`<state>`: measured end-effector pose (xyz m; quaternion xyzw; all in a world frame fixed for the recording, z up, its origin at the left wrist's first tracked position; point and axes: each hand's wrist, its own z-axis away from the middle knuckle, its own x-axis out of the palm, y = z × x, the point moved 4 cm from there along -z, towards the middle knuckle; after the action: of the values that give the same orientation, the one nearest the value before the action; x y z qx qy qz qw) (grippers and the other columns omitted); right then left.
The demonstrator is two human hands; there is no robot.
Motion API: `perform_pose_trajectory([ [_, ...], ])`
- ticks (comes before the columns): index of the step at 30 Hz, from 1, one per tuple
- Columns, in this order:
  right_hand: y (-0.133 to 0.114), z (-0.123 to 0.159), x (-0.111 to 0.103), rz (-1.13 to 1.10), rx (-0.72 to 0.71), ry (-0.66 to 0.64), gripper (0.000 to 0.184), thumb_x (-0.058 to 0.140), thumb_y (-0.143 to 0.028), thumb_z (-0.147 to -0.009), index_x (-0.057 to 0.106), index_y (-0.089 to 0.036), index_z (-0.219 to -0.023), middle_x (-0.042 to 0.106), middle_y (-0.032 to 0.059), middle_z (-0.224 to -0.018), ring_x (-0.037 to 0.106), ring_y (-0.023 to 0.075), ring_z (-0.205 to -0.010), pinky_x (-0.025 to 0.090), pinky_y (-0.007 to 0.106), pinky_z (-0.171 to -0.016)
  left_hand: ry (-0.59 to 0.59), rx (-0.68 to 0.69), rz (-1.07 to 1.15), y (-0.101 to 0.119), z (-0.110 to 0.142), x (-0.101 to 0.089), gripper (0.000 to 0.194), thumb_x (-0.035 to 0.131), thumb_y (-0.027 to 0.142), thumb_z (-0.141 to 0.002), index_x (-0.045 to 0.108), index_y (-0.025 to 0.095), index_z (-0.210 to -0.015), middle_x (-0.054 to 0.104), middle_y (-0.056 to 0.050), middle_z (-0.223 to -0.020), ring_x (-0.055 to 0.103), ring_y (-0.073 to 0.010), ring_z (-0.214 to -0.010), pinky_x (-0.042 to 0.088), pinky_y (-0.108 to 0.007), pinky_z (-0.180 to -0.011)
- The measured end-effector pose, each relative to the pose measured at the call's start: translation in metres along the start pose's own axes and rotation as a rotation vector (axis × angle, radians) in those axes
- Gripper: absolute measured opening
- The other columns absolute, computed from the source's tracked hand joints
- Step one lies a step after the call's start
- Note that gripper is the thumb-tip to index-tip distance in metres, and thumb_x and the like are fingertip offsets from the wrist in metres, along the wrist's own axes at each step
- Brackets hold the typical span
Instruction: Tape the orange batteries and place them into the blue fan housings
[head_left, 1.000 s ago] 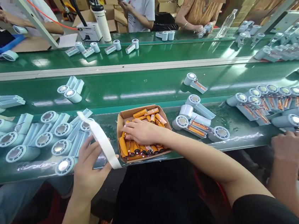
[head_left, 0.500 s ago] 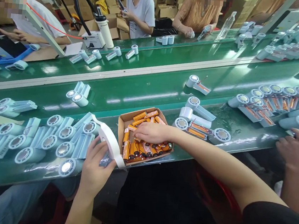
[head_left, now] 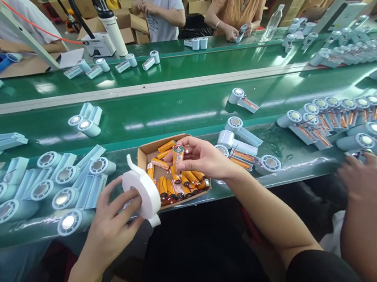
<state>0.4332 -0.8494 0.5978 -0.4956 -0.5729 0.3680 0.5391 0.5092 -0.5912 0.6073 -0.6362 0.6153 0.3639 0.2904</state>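
A roll of white tape (head_left: 151, 195) is gripped in my left hand (head_left: 116, 221), fingers through its core and a loose strip sticking up at the top. My right hand (head_left: 203, 158) pinches an orange battery (head_left: 178, 157), held upright with its dark end on top. Below that hand stands an open cardboard box (head_left: 144, 155) of orange batteries, several with thin wires. To the left of the tape roll, rows of light-blue fan housings (head_left: 63, 197) lie on the table edge. Right of the box are more housings (head_left: 270, 164), some with batteries in their handles.
A green conveyor belt (head_left: 166, 100) runs across behind the box. On the right, another person's hand (head_left: 360, 174) works by long rows of fan housings (head_left: 347, 104). Across the belt, people sit near a clear bottle (head_left: 273, 24) and a white cylinder with a black hose (head_left: 115, 32).
My right hand has lifted a battery up out of the box. My left hand has turned the tape roll so its flat face shows. The whole view has shifted slightly.
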Motion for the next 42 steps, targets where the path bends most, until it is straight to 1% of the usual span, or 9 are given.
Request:
perform_pose_trajectory([
  [2,-0.006,0.015,0.004,-0.031,0.019,0.034,0.048,0.095,-0.035,-0.080,0.064,-0.021,-0.114,0.081,0.0017,-0.097,0.080,0.0181,-0.090,0.067,0.033,-0.083,-0.059,0.048,-0.002,0.003,-0.004,0.001,0.024,0.070,0.003,-0.093,0.068,0.020,-0.110,0.076,-0.007,-0.101,0.069,-0.0312,-0.115,0.058,-0.061,-0.111],
  [7,-0.013,0.051,0.000,0.101,-0.004,0.262,0.059,0.103,-0.039,-0.066,0.076,-0.021,-0.115,0.080,0.0007,-0.092,0.079,0.0209,-0.086,0.069,0.035,-0.082,-0.177,0.144,-0.007,0.010,-0.014,0.007,0.031,0.066,0.005,-0.095,0.072,0.020,-0.121,0.079,-0.008,-0.111,0.050,-0.0390,-0.146,0.067,-0.045,-0.094],
  [13,-0.010,0.078,0.000,0.512,-0.042,0.442,0.058,0.102,-0.054,-0.064,0.082,-0.021,-0.108,0.077,0.0011,-0.085,0.071,0.0179,-0.072,0.064,0.028,-0.065,-0.264,0.218,0.038,0.024,-0.024,0.013,0.034,0.069,0.006,-0.094,0.075,0.021,-0.124,0.081,-0.006,-0.116,0.052,-0.0395,-0.147,0.064,-0.050,-0.103],
  [22,-0.010,0.079,0.008,0.828,-0.087,0.209,0.050,0.092,-0.055,-0.082,0.083,-0.019,-0.115,0.077,0.0025,-0.080,0.065,0.0167,-0.067,0.055,0.027,-0.066,-0.378,0.379,-0.022,0.035,-0.046,0.005,0.048,0.044,-0.002,-0.097,0.072,0.022,-0.128,0.078,-0.003,-0.119,0.058,-0.0299,-0.147,0.058,-0.045,-0.115],
  [29,-0.010,0.096,-0.001,0.576,0.076,0.072,0.040,0.085,-0.041,-0.092,0.081,-0.021,-0.126,0.083,0.0015,-0.090,0.078,0.0211,-0.078,0.061,0.029,-0.073,-0.439,0.430,-0.108,0.044,-0.060,-0.002,0.055,0.038,-0.007,-0.091,0.072,0.018,-0.126,0.078,-0.008,-0.115,0.061,-0.0314,-0.145,0.060,-0.047,-0.113],
  [33,0.007,0.096,-0.005,0.313,0.092,0.311,0.044,0.091,-0.038,-0.083,0.081,-0.024,-0.124,0.084,0.0019,-0.096,0.080,0.0253,-0.090,0.068,0.039,-0.084,-0.436,0.410,-0.084,0.047,-0.069,0.001,0.049,0.042,-0.003,-0.095,0.073,0.014,-0.128,0.076,-0.013,-0.127,0.062,-0.0327,-0.143,0.059,-0.048,-0.111],
  [37,0.024,0.098,-0.002,-0.055,-0.086,0.784,0.054,0.097,-0.039,-0.075,0.077,-0.026,-0.123,0.082,0.0060,-0.120,0.078,0.0250,-0.113,0.066,0.041,-0.101,-0.331,0.343,-0.090,0.052,-0.072,0.007,0.045,0.055,0.004,-0.099,0.070,0.020,-0.139,0.077,-0.010,-0.128,0.060,-0.0339,-0.141,0.057,-0.049,-0.106],
  [39,0.033,0.103,0.006,-0.200,-0.148,0.957,0.055,0.096,-0.041,-0.077,0.074,-0.028,-0.125,0.080,0.0062,-0.127,0.078,0.0233,-0.114,0.067,0.037,-0.098,-0.235,0.327,-0.146,0.060,-0.072,0.011,0.039,0.065,0.009,-0.098,0.072,0.019,-0.136,0.079,-0.008,-0.120,0.063,-0.0341,-0.130,0.056,-0.049,-0.101],
  [42,0.037,0.111,0.012,-0.302,-0.178,1.065,0.051,0.096,-0.041,-0.077,0.074,-0.029,-0.122,0.081,0.0048,-0.123,0.080,0.0205,-0.101,0.069,0.030,-0.084,-0.136,0.279,-0.091,0.072,-0.071,0.019,0.035,0.076,0.013,-0.095,0.074,0.018,-0.130,0.080,-0.005,-0.104,0.063,-0.0289,-0.117,0.050,-0.047,-0.102],
])
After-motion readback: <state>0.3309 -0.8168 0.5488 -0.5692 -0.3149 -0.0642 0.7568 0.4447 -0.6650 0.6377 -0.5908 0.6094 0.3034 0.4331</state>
